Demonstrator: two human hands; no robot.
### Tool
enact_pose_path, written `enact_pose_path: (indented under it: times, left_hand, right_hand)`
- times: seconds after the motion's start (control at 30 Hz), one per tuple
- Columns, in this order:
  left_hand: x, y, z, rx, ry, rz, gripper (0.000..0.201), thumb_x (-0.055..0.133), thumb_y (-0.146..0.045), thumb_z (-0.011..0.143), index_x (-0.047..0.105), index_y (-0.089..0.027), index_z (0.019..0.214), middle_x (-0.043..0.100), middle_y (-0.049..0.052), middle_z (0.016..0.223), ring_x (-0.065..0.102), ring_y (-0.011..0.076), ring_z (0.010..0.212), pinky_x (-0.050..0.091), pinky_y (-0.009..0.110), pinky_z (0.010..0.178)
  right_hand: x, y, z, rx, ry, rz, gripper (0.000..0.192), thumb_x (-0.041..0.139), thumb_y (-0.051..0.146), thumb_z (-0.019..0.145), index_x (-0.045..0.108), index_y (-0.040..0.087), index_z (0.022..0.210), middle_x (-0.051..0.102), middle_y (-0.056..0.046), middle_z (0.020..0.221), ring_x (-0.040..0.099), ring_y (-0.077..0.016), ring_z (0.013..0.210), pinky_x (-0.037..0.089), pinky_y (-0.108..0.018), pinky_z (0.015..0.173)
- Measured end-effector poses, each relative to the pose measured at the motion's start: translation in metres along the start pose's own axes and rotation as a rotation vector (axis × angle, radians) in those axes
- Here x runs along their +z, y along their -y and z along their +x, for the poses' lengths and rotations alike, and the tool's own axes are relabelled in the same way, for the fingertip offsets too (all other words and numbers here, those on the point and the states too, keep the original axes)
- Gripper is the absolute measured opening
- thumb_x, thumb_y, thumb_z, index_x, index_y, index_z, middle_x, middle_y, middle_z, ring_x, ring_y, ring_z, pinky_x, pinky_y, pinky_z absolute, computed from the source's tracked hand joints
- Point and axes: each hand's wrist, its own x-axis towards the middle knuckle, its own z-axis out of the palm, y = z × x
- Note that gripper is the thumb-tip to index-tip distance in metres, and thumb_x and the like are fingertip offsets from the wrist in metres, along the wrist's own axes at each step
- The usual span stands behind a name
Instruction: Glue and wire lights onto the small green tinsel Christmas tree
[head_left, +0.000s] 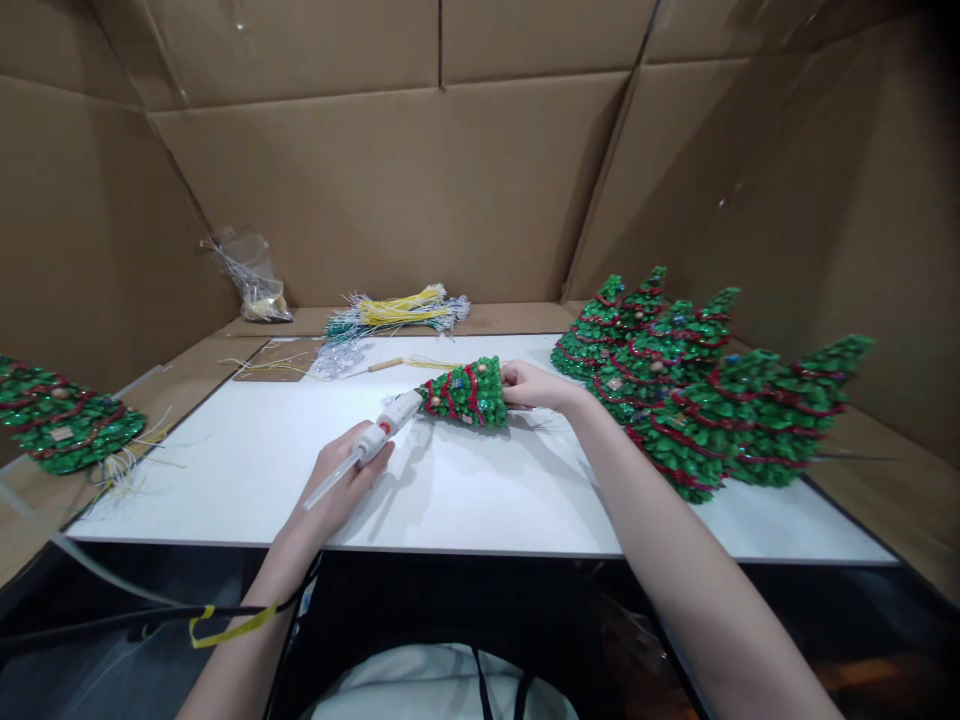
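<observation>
My left hand is wrapped round a white hot glue gun, with a translucent glue stick poking out of its back end. The gun's nozzle is at the tip of a small decorated Christmas tree; whether it touches cannot be made out. This tree lies on its side over the white board, tip to the left, with red garland and small ornaments on green foliage. At its base, my right hand grips it with bent fingers, the fingertips partly hidden behind the base.
Several similar trees stand at the right, close to my right forearm. Another tree lies at the left beside loose wires. Bundled wires, a plastic bag and a wooden-handled tool are farther back. Cardboard walls surround the board.
</observation>
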Motion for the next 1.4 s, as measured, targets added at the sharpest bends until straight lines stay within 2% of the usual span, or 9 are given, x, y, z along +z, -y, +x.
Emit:
enact_pose_path:
  times: [0.27,0.93,1.13,1.4]
  left_hand:
    - [-0.0004,-0.0002,-0.0004,0.005,0.005,-0.005,0.027,0.046,-0.041,0.087,0.045,-0.019,0.071,0.048,-0.003,0.063,0.048,0.0124,0.059,0.037,0.022,0.06]
    - [-0.0007,0.002,-0.0012,0.022,0.002,0.02,0.026,0.046,-0.04,0.087,0.046,-0.018,0.072,0.049,-0.003,0.064,0.049,0.0117,0.06,0.038,0.022,0.062]
    - [-0.0012,0.0011,0.0001,0.028,0.007,0.027,0.025,0.046,-0.039,0.087,0.046,-0.018,0.073,0.049,-0.003,0.064,0.048,0.0115,0.059,0.037,0.022,0.06]
    - [-0.0015,-0.003,0.0014,0.008,0.014,0.025,0.025,0.046,-0.038,0.087,0.044,-0.019,0.071,0.048,-0.003,0.063,0.048,0.0118,0.059,0.037,0.022,0.06]
  right_hand:
    - [0.0001,-0.0023,0.0002,0.003,0.002,-0.001,0.009,0.045,0.022,0.063,0.047,0.016,0.057,0.036,0.007,0.043,0.031,-0.0054,0.038,0.021,-0.021,0.039]
    - [-0.0011,-0.0007,0.0,-0.001,-0.008,-0.015,0.011,0.045,0.021,0.063,0.043,0.017,0.052,0.034,0.007,0.039,0.031,-0.0051,0.037,0.021,-0.021,0.038]
    - [0.0,0.0018,-0.0007,0.007,-0.005,-0.018,0.008,0.045,0.02,0.063,0.046,0.015,0.057,0.035,0.007,0.04,0.03,-0.0049,0.037,0.02,-0.02,0.037]
    - [-0.0013,-0.0041,0.0019,-0.011,-0.001,-0.018,0.009,0.044,0.019,0.063,0.046,0.016,0.055,0.036,0.006,0.041,0.032,-0.0053,0.037,0.021,-0.021,0.038]
